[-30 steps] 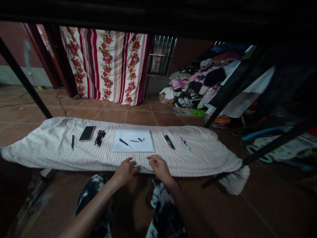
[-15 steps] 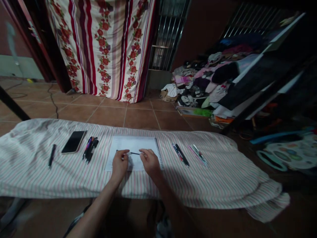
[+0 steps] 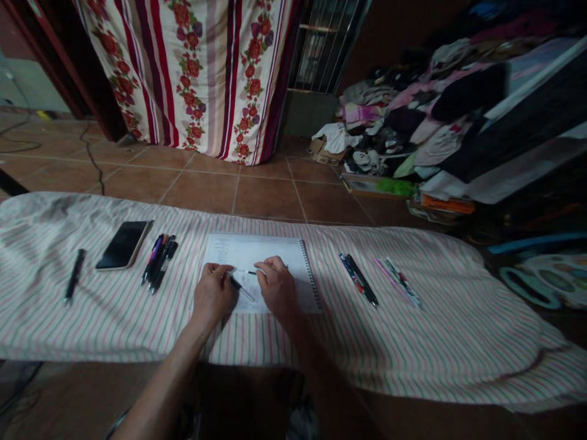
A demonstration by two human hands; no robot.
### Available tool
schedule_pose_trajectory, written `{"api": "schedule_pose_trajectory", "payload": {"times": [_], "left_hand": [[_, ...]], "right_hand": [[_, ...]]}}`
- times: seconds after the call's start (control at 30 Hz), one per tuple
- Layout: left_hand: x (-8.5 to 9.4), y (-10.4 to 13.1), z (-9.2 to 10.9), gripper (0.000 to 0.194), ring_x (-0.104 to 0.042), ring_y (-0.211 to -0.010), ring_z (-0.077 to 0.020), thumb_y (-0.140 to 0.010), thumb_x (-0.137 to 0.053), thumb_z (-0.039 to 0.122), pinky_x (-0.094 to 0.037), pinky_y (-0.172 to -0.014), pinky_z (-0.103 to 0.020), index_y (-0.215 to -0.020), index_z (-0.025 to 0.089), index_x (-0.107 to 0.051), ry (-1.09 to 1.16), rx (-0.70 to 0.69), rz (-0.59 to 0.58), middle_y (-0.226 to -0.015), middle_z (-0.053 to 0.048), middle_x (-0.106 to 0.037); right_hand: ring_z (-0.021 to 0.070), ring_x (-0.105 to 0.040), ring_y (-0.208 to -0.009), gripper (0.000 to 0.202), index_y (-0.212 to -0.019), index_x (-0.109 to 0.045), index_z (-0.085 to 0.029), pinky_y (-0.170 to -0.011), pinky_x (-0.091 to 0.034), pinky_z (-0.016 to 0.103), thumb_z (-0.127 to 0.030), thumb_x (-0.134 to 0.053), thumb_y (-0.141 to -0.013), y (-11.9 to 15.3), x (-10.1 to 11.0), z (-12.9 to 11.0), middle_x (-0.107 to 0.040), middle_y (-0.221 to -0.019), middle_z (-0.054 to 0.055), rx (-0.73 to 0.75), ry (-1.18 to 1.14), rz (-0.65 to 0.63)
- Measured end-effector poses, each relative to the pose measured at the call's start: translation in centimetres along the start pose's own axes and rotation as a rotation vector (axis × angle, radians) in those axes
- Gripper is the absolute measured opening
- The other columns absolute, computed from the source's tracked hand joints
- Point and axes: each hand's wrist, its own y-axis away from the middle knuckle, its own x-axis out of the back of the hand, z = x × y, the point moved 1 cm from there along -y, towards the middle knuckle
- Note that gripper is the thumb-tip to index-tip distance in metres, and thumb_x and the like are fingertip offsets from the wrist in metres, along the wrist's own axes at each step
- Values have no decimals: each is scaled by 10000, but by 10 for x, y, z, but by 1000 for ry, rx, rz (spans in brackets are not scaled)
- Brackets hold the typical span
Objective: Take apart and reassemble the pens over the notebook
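Note:
Over a spiral notebook (image 3: 284, 247) with a white page, my left hand (image 3: 213, 293) and my right hand (image 3: 278, 287) face each other. A thin, partly clear and partly dark pen piece (image 3: 244, 271) spans the gap between my fingertips, pinched at each end. Beside my left fingers a dark and clear pen part (image 3: 242, 288) slants over the page; whether that hand also touches it I cannot tell. Left of the notebook are a bundle of pens (image 3: 159, 263), a phone (image 3: 123, 245) and a single black pen (image 3: 74, 276).
To the right, dark pens (image 3: 359, 280) and a pink and white pen group (image 3: 398, 281) lie on the striped cloth (image 3: 440, 354). Beyond the covered surface are a tiled floor (image 3: 202, 186), a floral curtain (image 3: 215, 79) and a clothes pile (image 3: 389, 122).
The view has tilted down and come closer. The piece between my hands now shows a clear length, and a dark and clear pen part has come into sight by my left fingers.

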Motion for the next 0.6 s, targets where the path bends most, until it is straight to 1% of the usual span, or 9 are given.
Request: {"api": "schedule_pose_trajectory", "payload": {"times": [0.03, 0.1, 0.2, 0.4, 0.5, 0.6], "left_hand": [[1, 0, 1, 335, -608, -821, -184, -812, -434, 114, -503, -758, -310, -1037, 171, -675, -46, -46, -17, -967, -82, -556], [2, -2, 2, 372, -606, -833, -193, -782, -447, 80, -505, -756, -310, -1057, 181, -677, -126, -98, -52, -1001, -90, -541], [1, -7, -3, 360, -610, -827, -201, -779, -457, 78, -515, -747, -318, -1019, 192, -700, -191, -105, -80, -1026, -99, -527], [-2, -19, -15, 364, -612, -848, -185, -781, -449, 59, -526, -772, -316, -990, 208, -707, -211, -148, -121, -1058, -95, -507], [0, -19, -16, 358, -616, -828, -178, -763, -462, 50, -529, -774, -315, -964, 211, -711, -209, -168, -144, -1062, -89, -510], [1, -19, -16, 353, -617, -860, -176, -767, -460, 47, -526, -777, -300, -958, 213, -707, -195, -171, -156, -1073, -83, -512]], "right_hand": [[183, -582, -819, 214, -932, -690, -201, -754, -465, 292, -151, -500, -847, 1, 0, 1, -602, -922, 77, -2, 2, -9], [186, -582, -830, 203, -920, -688, -202, -759, -469, 296, -140, -512, -840, 3, 0, 2, -609, -940, 78, 14, 14, -44], [186, -580, -839, 219, -928, -683, -212, -745, -474, 298, -118, -507, -836, 6, -1, 4, -612, -973, 79, 45, 49, -95], [182, -570, -839, 232, -970, -670, -207, -724, -466, 297, -136, -472, -872, 3, -2, 9, -619, -985, 83, 37, 110, -91], [194, -550, -852, 212, -912, -677, -218, -722, -451, 301, -133, -486, -872, 1, 2, 7, -630, -933, 74, 52, 177, -130], [208, -530, -871, 187, -859, -678, -219, -715, -438, 307, -139, -510, -868, -1, 7, 3, -630, -894, 74, 59, 222, -171]]}}
